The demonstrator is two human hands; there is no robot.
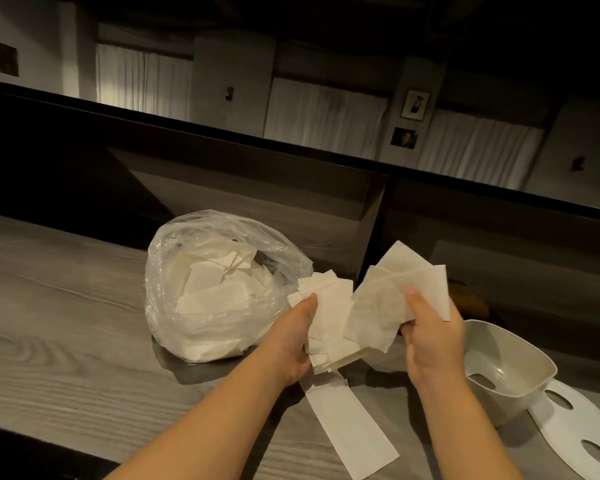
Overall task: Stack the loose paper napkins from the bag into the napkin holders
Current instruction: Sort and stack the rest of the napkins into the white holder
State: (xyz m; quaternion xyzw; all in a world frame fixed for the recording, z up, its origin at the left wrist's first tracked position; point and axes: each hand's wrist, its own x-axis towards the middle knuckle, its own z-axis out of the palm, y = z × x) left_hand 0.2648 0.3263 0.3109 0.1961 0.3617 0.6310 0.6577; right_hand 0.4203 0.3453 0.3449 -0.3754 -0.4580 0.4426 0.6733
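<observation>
Hands both loaded, frame centre. Left hand (296,336) grips a thick, uneven wad of napkins (326,320), thumb on top, fingers curled under. Right hand (432,336) pinches a fanned bunch of thin napkins (392,289), soft matte paper, square-cut corners. Clear crinkled plastic bag (201,271), left of centre on the grey wood-grain bench (66,341), holds more loose napkins. One long flat paper strip (350,431) lies on the bench, lower centre. Smooth rounded grey napkin holder (506,362) with oval cutouts, lower right.
</observation>
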